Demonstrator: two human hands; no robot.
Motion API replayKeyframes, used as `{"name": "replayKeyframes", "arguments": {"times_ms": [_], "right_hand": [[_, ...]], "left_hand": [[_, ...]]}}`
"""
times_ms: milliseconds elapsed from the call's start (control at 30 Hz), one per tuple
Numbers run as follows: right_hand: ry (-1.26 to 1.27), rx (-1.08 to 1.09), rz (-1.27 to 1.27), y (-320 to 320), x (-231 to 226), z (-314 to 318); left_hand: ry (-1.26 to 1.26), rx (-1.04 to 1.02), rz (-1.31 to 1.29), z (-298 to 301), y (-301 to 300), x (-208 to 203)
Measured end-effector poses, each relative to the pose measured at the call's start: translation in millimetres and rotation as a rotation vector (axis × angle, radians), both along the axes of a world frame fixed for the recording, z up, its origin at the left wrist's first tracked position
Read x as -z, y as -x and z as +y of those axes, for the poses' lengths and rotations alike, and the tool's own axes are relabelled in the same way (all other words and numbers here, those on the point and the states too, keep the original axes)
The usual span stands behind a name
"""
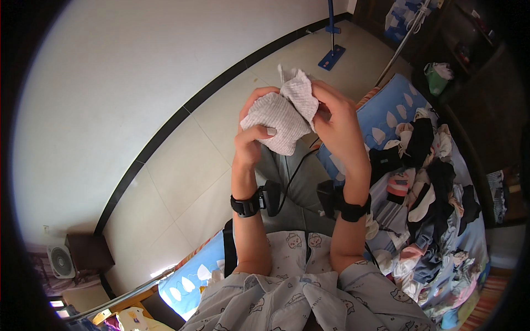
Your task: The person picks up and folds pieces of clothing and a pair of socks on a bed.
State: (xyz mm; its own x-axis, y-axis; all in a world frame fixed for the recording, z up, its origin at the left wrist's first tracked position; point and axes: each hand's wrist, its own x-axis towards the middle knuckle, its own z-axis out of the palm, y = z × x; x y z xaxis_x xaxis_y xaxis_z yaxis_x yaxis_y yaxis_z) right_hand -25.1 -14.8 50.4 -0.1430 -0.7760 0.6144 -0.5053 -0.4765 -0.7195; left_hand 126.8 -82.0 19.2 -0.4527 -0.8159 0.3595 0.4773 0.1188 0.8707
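A pale, ribbed piece of knit cloth that looks like a sock (279, 124) is held up in front of me, above my lap. My left hand (251, 140) grips its wider, bunched part, thumb across the front and fingers behind. My right hand (334, 110) pinches the upper, folded end (299, 91) between thumb and fingers. A dark crease runs between the two parts, and I cannot tell whether this is one sock or two. Black straps with small boxes circle both my wrists.
To my right, a heap of socks and small clothes (425, 193) covers a blue bed with a leaf pattern (395, 110). A blue flat mop (332, 57) stands on the tiled floor (193, 149). A green bin (436, 80) sits at the far right, a fan (61, 261) at the left.
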Motion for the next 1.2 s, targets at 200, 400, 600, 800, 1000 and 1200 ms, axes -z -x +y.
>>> {"name": "replayKeyframes", "arguments": {"times_ms": [200, 400, 600, 800, 1000, 1200], "right_hand": [[-0.084, -0.03, -0.076, 3, 3, 0], [-0.012, -0.033, -0.063, 0, 8, -6], [-0.069, -0.058, -0.083, 4, 4, 1], [-0.441, 0.051, -0.13, 7, 4, 5], [-0.212, -0.511, -0.547, 30, 12, -1], [-0.151, -0.318, -0.408, 18, 18, -4]], "left_hand": [[-0.08, 0.036, 0.094, 1, -2, 2], [-0.075, 0.001, 0.051, -2, -2, 4], [-0.154, 0.036, 0.135, 4, -1, 2], [-0.274, -0.053, 0.323, 10, 3, 2], [-0.272, -0.069, 0.357, 6, 1, 2], [-0.303, -0.01, 0.349, 3, -1, 5]]}}
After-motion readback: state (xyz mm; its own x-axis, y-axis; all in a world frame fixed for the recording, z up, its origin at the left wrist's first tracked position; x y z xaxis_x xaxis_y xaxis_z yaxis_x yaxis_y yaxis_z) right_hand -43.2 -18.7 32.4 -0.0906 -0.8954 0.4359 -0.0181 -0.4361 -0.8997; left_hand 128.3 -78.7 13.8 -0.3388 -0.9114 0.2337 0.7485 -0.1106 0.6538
